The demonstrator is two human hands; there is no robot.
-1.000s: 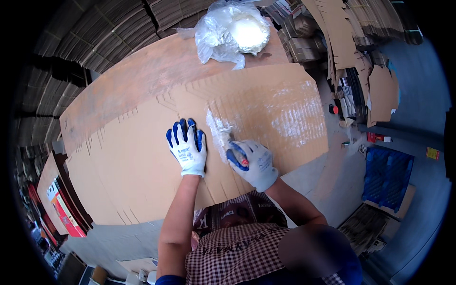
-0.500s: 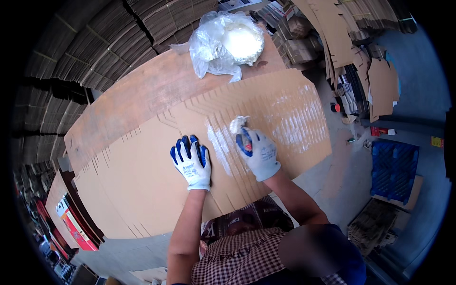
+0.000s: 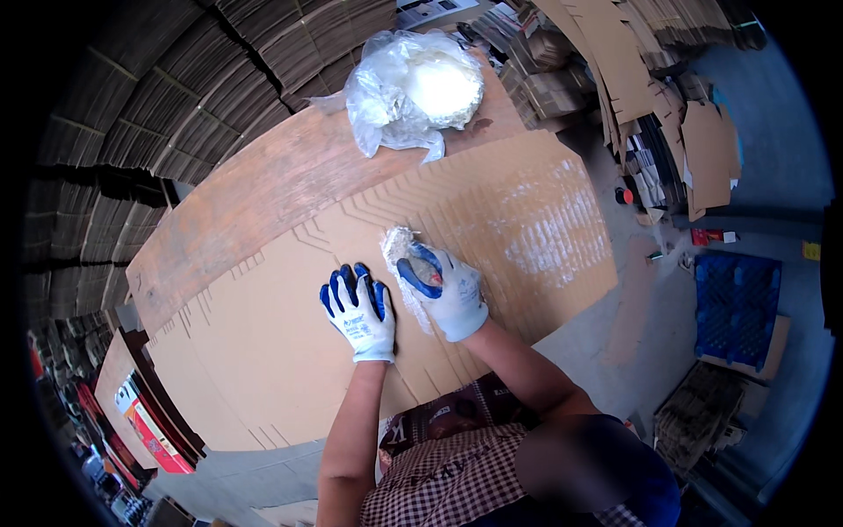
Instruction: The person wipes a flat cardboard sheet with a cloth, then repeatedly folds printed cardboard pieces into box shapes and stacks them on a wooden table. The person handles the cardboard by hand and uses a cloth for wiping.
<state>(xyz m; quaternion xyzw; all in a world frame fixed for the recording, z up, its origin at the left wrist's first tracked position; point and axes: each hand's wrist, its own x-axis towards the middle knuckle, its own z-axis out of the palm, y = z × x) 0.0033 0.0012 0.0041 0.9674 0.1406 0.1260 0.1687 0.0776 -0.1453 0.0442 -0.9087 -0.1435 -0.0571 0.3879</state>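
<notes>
A large cardboard sheet (image 3: 263, 351) with slits and score lines lies flat across the table. My left hand (image 3: 358, 314), in a white glove with blue palm and fingers, rests on it with fingers spread. My right hand (image 3: 446, 292), gloved alike, is closed round a whitish, paste-coated brush-like tool (image 3: 399, 239); its exact kind is partly hidden by the fingers. The tool's tip is at a white streak (image 3: 411, 303) on the cardboard, just right of my left hand. More white paste (image 3: 558, 246) covers the sheet's right end in ribbed smears.
Beyond the sheet, on the reddish-brown wooden tabletop (image 3: 237, 215), sits a crumpled clear plastic bag (image 3: 378, 101) around a mass of white paste (image 3: 443, 92). Bundled cardboard stacks (image 3: 211, 97) rise behind. A blue plastic pallet (image 3: 736, 309) stands at the right.
My right hand has moved left with the brush-like tool, from the middle of the sheet onto the white streak. Paste on the right end looks thinner. My left hand stays in place on the cardboard.
</notes>
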